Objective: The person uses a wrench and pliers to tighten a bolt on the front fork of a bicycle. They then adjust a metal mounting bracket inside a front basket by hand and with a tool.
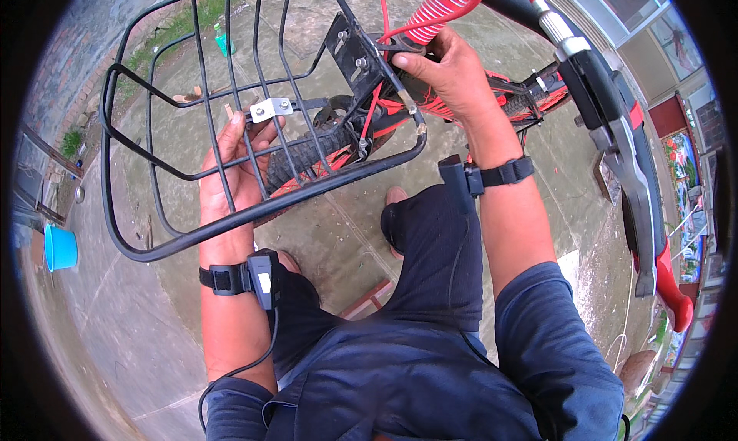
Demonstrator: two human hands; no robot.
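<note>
A black wire bicycle basket [338, 177] is tilted at the front of a red and black bicycle. A small silver bracket [271, 109] with two bolts is fixed across its bars. My left hand [247, 153] reaches under the basket, its thumb beside that bracket and its curled fingers partly hidden behind the bars. Beside the basket's black mounting plate [354, 55], my right hand [453, 76] is closed at the steering column, below the red striped sleeve [437, 14]. Its thumb presses near a black bracket [403, 46]; the other fingertips are hidden. Under the basket shows the front tyre [296, 155].
The handlebar [511, 1] and a brake lever [636, 203] with a red tip extend along my right side. Red cables loop above the right hand. On the concrete floor stand a blue bucket [61, 247] at left and a green bottle [223, 39] beyond the basket.
</note>
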